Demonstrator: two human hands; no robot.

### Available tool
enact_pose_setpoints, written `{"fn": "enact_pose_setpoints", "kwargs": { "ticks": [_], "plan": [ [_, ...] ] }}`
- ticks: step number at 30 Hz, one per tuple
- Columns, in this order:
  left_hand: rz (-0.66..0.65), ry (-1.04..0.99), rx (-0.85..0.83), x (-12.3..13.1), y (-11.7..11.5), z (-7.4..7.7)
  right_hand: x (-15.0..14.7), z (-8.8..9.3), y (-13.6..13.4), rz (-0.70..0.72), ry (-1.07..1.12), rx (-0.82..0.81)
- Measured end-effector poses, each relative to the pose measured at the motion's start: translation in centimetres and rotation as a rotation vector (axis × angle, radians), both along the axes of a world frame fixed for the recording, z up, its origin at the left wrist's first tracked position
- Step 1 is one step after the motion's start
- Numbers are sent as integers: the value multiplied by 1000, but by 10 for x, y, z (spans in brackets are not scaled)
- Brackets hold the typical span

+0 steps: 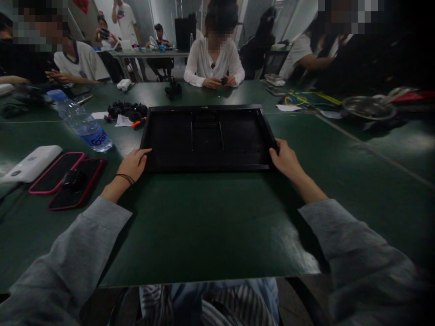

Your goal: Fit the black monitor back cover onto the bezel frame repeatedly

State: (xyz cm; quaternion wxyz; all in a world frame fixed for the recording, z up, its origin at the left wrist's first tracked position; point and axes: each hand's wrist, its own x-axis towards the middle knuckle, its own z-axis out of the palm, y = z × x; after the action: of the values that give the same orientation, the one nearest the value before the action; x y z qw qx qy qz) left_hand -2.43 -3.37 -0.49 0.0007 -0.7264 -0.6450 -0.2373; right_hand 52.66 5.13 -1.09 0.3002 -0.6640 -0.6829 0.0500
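Observation:
A black rectangular tray-like panel with a raised rim lies on the green table in front of me. A thin U-shaped outline marks its middle, and its exact kind is not clear. At its near left corner, my left hand is closed on the rim, with the thumb side over the edge. My right hand grips the right edge, thumb on top and fingers around the outside. The undersides of the fingers are hidden.
To the left are a water bottle, a white power bank and two red-edged phones. Black parts lie behind the panel. A metal bowl and yellow cables are at right. A person sits opposite.

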Motion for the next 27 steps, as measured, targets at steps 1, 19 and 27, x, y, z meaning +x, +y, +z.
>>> {"fn": "enact_pose_setpoints", "kwargs": {
  "ticks": [1,19,27],
  "plan": [
    [0,-1,-2,0,0,0,0,0,0,-1,-4,-4],
    [24,-17,-4,2,-2,1,-5,8,-7,4,17,-7],
    [13,-27,4,3,-2,2,-7,10,-7,2,17,-11]
  ]
}}
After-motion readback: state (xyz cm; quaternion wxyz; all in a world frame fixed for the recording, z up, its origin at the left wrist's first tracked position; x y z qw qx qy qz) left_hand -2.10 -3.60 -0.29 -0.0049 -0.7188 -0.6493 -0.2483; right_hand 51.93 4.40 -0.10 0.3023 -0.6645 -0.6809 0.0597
